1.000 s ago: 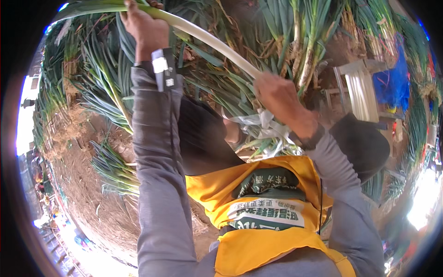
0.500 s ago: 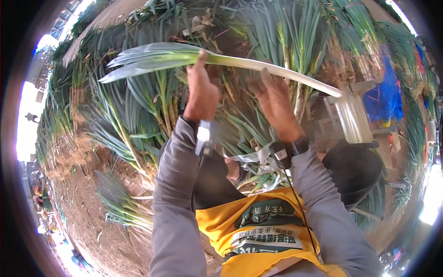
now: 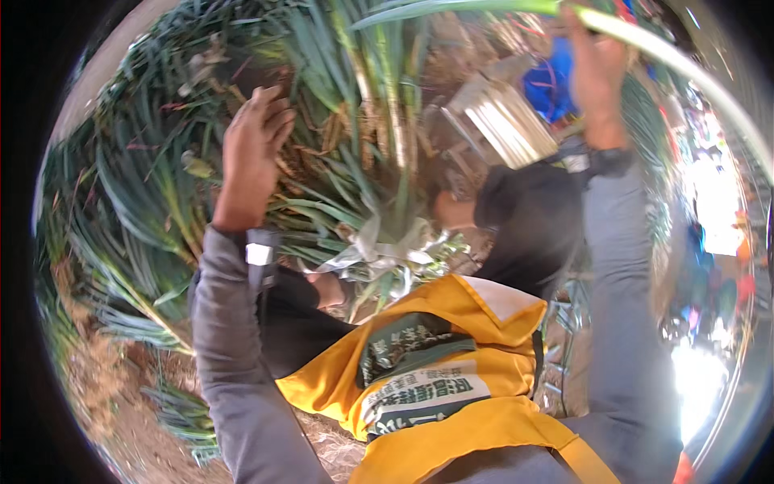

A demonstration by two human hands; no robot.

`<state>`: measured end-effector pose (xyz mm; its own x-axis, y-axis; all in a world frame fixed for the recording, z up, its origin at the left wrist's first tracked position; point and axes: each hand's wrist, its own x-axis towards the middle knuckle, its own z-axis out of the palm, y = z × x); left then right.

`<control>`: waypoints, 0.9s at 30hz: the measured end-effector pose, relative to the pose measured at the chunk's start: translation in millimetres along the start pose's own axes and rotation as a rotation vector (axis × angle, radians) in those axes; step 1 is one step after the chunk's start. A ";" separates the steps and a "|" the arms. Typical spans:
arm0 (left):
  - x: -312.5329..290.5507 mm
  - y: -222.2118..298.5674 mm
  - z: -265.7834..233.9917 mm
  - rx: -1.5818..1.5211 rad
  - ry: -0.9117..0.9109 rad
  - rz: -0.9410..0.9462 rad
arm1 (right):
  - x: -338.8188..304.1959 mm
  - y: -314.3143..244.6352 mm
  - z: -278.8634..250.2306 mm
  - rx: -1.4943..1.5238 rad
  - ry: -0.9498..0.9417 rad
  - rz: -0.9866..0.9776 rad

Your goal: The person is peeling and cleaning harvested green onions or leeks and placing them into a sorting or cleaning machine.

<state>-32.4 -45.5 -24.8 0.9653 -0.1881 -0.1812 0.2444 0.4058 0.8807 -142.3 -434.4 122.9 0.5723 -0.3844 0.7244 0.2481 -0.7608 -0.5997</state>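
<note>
High at the right, my right hand [image 3: 597, 77] grips a long green onion [image 3: 673, 52] where the green leaves meet the white stalk. Its leaves point left along the upper edge, and the white stalk bends down toward the right rim. My left hand [image 3: 251, 157] is empty, its fingers loosely curled and apart, over a spread of green onions with roots [image 3: 387, 121]. Between the hands, a pile of peeled white stalks [image 3: 512, 129] lies in a small rack.
Blue plastic [image 3: 552, 81] lies beside the rack. Near my feet are white plastic scraps and peeled leaves [image 3: 403, 258]. More green onions [image 3: 121, 202] cover the ground at the left, with a small bunch [image 3: 181, 419] on the soil lower down.
My left hand has let go of the green onion. My right hand has carried it up and to the right. The view has swung right.
</note>
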 end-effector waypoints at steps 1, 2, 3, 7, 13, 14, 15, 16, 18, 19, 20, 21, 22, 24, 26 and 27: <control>0.5 -0.1 -1.1 -0.016 -0.054 -0.015 | 22.5 5.2 -38.6 -0.199 0.067 -0.085; 0.7 0.3 -2.3 -0.002 -0.084 -0.043 | 42.6 6.6 -80.0 -0.457 0.037 0.087; 0.1 -0.4 -2.3 0.016 -0.094 -0.082 | 60.2 13.4 -109.1 -0.706 0.041 -0.012; -1.6 -5.1 5.9 0.110 -0.225 -0.090 | 71.8 63.8 -205.2 -1.168 -0.515 -0.332; -5.7 -7.0 25.1 0.195 -0.206 -0.174 | -81.5 200.5 -214.2 -1.131 -1.169 0.160; -7.6 -5.5 25.5 0.230 -0.195 -0.197 | -105.9 214.0 -210.6 -1.104 -1.219 0.203; -11.0 -3.3 23.8 0.232 -0.190 -0.208 | -129.6 223.6 -206.2 -0.927 -1.222 0.156; -13.8 -1.0 21.6 0.240 -0.162 -0.213 | -144.4 234.1 -199.7 -0.809 -1.298 0.178; -17.3 3.9 16.7 0.292 -0.216 -0.190 | -164.9 253.7 -187.1 -0.783 -1.380 0.283; -17.9 5.1 15.3 0.290 -0.255 -0.183 | -173.5 261.5 -181.6 -0.744 -1.429 0.348; -18.3 4.5 15.3 0.289 -0.249 -0.195 | -179.7 269.9 -175.8 -0.786 -1.469 0.400; -18.7 3.6 16.1 0.269 -0.196 -0.200 | -186.5 276.7 -170.7 -0.746 -1.472 0.417; -18.4 0.9 18.7 0.246 -0.140 -0.207 | -192.3 283.7 -164.8 -0.680 -1.495 0.426; -18.8 -6.1 28.3 0.215 -0.124 -0.235 | -204.9 291.0 -157.7 -0.610 -1.537 0.330; -18.3 -12.3 40.9 0.322 -0.188 -0.283 | -214.7 289.7 -156.6 -0.564 -1.440 0.397; -17.1 -14.6 47.0 0.348 -0.156 -0.301 | -217.1 286.9 -158.5 -0.552 -1.413 0.430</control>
<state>-56.8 -90.3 -13.9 0.8247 -0.3936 -0.4062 0.4398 -0.0054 0.8981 -319.3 -652.1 -152.5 0.8385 -0.0738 -0.5399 -0.2420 -0.9382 -0.2475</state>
